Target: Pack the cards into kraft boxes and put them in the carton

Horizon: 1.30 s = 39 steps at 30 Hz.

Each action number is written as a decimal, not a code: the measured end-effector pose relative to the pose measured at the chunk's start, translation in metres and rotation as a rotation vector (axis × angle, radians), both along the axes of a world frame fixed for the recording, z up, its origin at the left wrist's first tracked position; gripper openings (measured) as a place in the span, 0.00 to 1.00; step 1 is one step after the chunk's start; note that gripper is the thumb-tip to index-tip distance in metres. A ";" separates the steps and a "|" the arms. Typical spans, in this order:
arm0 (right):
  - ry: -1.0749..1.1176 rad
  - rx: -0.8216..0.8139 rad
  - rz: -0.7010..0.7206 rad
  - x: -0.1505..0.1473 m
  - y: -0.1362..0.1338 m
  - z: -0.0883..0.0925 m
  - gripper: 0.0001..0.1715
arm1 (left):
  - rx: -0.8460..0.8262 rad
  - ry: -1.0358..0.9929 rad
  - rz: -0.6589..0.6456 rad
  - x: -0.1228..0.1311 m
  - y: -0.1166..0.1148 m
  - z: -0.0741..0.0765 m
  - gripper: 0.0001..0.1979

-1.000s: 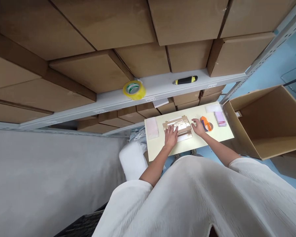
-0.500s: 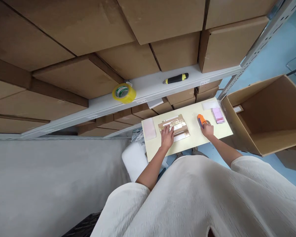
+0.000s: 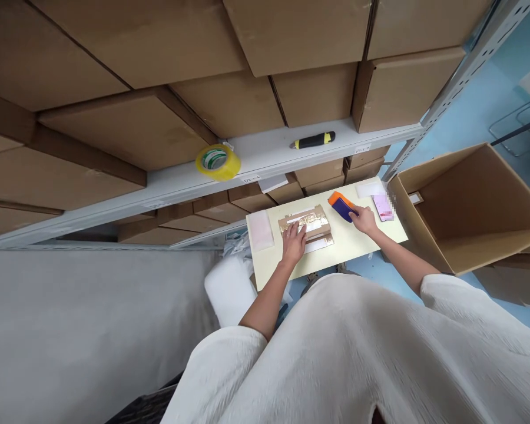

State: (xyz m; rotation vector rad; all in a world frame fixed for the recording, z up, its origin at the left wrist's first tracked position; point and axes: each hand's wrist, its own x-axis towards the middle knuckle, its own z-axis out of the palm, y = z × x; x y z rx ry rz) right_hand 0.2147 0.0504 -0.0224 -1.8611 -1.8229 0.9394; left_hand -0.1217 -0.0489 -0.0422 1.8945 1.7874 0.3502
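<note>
A small flat cardboard parcel point(image 3: 307, 222) with shiny tape across it lies on a pale yellow table point(image 3: 362, 241). My left hand point(image 3: 294, 244) rests flat on the parcel's near left part, fingers stretched out. My right hand point(image 3: 364, 219) is closed round an orange and blue tape dispenser point(image 3: 341, 205), held just above the table to the right of the parcel.
A white pad point(image 3: 260, 229) lies left of the parcel; white and pink slips point(image 3: 382, 205) lie at the table's right end. An open cardboard box point(image 3: 472, 206) stands to the right. On the white shelf point(image 3: 265, 159) sit a yellow tape roll point(image 3: 218, 161) and a black-and-yellow cutter point(image 3: 313, 139), among stacked cartons.
My right hand went from the parcel's edge to the tape dispenser, gripped it and lifted it toward the parcel. My left hand stayed on the parcel.
</note>
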 end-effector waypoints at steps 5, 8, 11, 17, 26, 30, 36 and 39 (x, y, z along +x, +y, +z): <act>0.346 -0.077 0.209 -0.035 0.028 0.035 0.18 | 0.005 -0.059 0.017 0.000 0.002 0.000 0.28; 0.473 -0.175 0.315 -0.057 0.039 0.044 0.17 | 0.021 -0.094 0.021 -0.004 0.005 0.000 0.27; 0.479 -0.255 0.383 -0.077 0.047 0.045 0.15 | 0.039 -0.139 0.024 -0.011 0.008 0.001 0.27; 0.199 -0.224 0.430 -0.100 0.053 0.040 0.14 | 0.062 -0.173 -0.012 -0.019 0.008 0.006 0.30; -0.180 -0.178 0.536 -0.090 0.039 0.055 0.35 | 0.067 -0.209 -0.013 -0.022 0.006 0.003 0.29; -0.229 -0.034 0.571 -0.089 0.041 0.057 0.30 | 0.056 -0.185 -0.036 -0.023 0.007 0.003 0.28; -0.048 -0.083 0.519 -0.097 0.041 0.055 0.25 | 0.040 -0.175 -0.037 -0.024 0.007 0.004 0.29; 0.037 -0.130 0.498 -0.106 0.038 0.052 0.25 | 0.045 -0.175 -0.038 -0.024 0.007 0.004 0.28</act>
